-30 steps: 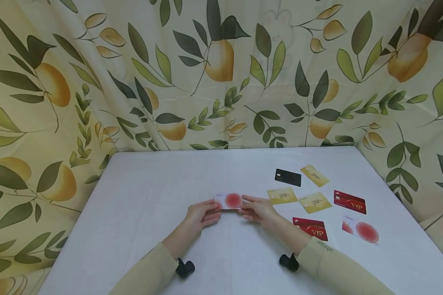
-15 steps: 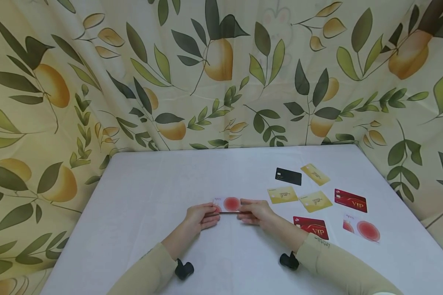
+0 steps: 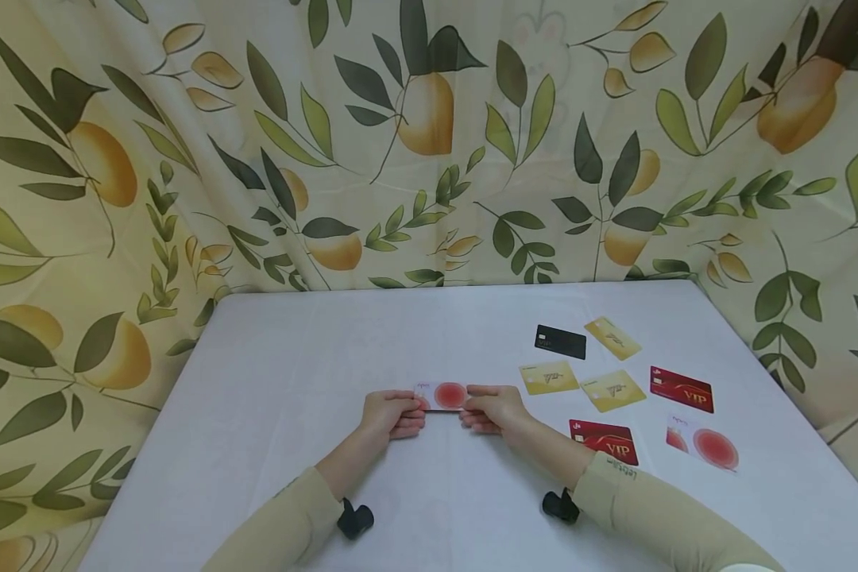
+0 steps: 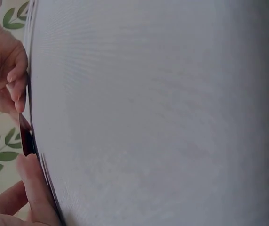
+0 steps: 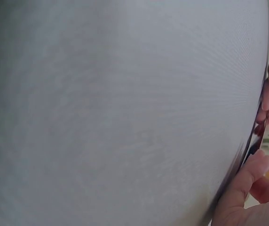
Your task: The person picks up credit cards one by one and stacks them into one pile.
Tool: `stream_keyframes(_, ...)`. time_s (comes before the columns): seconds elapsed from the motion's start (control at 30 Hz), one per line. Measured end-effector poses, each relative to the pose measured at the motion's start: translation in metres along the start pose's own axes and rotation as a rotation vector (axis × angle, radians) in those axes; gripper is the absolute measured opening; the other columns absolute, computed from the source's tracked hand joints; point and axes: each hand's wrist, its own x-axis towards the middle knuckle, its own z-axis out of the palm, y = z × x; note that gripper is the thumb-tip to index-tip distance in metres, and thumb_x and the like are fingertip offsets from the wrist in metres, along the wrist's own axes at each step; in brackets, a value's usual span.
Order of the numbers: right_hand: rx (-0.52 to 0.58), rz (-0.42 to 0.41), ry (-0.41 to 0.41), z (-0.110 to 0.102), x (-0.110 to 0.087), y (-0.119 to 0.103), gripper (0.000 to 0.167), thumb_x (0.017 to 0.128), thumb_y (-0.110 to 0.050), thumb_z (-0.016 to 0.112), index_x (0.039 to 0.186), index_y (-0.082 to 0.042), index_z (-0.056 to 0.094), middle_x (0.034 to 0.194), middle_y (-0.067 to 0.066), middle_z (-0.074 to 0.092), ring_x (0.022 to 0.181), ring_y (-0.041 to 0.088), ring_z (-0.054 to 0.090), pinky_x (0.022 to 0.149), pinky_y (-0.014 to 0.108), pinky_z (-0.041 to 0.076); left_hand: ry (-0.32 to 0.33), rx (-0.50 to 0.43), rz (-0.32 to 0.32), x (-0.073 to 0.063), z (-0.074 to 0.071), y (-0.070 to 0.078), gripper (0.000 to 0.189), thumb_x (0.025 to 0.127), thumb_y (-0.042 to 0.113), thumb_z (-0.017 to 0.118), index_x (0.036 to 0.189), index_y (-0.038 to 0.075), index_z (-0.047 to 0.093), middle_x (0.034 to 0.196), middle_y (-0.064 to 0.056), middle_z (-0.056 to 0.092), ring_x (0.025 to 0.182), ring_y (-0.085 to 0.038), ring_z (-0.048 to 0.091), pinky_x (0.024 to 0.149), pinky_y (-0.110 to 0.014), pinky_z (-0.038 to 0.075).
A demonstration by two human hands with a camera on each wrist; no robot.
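Observation:
In the head view both hands hold a white card with a red circle (image 3: pixel 440 396) between them, above the middle of the table. My left hand (image 3: pixel 392 415) pinches its left end, thumb on top. The right end is pinched by my right hand (image 3: pixel 498 410). A dark edge runs along the near side under the card. From the left wrist, a dark red underside (image 4: pixel 26 141) shows between the fingertips of the two hands. The right wrist view shows the same dark red edge (image 5: pixel 260 134), close to the table surface.
To the right on the white table (image 3: pixel 293 357) lie a black card (image 3: pixel 561 342), several gold cards (image 3: pixel 612 338), two red VIP cards (image 3: pixel 682 389) and another white card with a red circle (image 3: pixel 702 442). The right forearm passes beside the nearer red card (image 3: pixel 604 442). A patterned curtain (image 3: pixel 372 199) hangs behind.
Both hands and the held card have shifted slightly toward the person, mostly in the first half second. The other cards lie as before.

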Motion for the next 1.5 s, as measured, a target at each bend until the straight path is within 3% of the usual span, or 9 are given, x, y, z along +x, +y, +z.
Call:
stream_keyframes(0.2,-0.004,0.014,0.010,0.000,0.002,0.001,0.046,0.083,0.000,0.061,0.128,0.000,0.051,0.065,0.009,0.067,0.052,0.014,0.064,0.045,0.020,0.051,0.007,0.012,0.028,0.000,0.000,0.000,0.034,0.081,0.001,0.064,0.115,-0.003,0.058,0.073,-0.010,0.068,0.053,-0.015,0.065,0.053,-0.029,0.056)
stream_keyframes(0.43,-0.018,0.021,0.010,0.000,0.002,0.001,0.049,0.082,0.000,0.061,0.129,-0.002,0.050,0.063,0.007,0.066,0.051,0.013,0.063,0.044,0.020,0.050,-0.053,0.052,0.049,0.000,-0.003,0.000,0.045,0.083,0.002,0.062,0.127,0.000,0.052,0.076,-0.010,0.069,0.053,-0.015,0.065,0.052,-0.028,0.055)
stream_keyframes(0.73,-0.137,-0.013,-0.017,-0.003,0.002,-0.002,0.047,0.083,-0.003,0.062,0.129,-0.002,0.051,0.063,0.008,0.065,0.049,0.012,0.062,0.043,0.018,0.049,-0.077,0.153,0.064,0.006,-0.005,0.002,0.043,0.082,0.004,0.064,0.124,0.000,0.055,0.079,-0.010,0.070,0.054,-0.014,0.065,0.051,-0.029,0.055)
stream_keyframes(0.93,-0.170,-0.023,-0.039,-0.006,0.004,-0.002,0.047,0.083,-0.003,0.063,0.128,-0.001,0.051,0.063,0.008,0.066,0.049,0.012,0.062,0.042,0.018,0.048,-0.110,0.186,0.080,0.008,-0.007,0.005,0.042,0.082,0.004,0.065,0.123,-0.001,0.056,0.073,-0.007,0.068,0.055,-0.014,0.065,0.052,-0.030,0.055)
stream_keyframes(1.5,-0.293,-0.074,-0.031,-0.005,0.005,-0.004,0.045,0.082,-0.004,0.066,0.125,0.001,0.054,0.063,0.009,0.066,0.045,0.010,0.059,0.039,0.015,0.044,-0.088,0.298,0.150,0.009,-0.006,0.006,0.035,0.080,0.006,0.068,0.113,-0.005,0.061,0.067,-0.009,0.067,0.049,-0.013,0.062,0.050,-0.028,0.054)
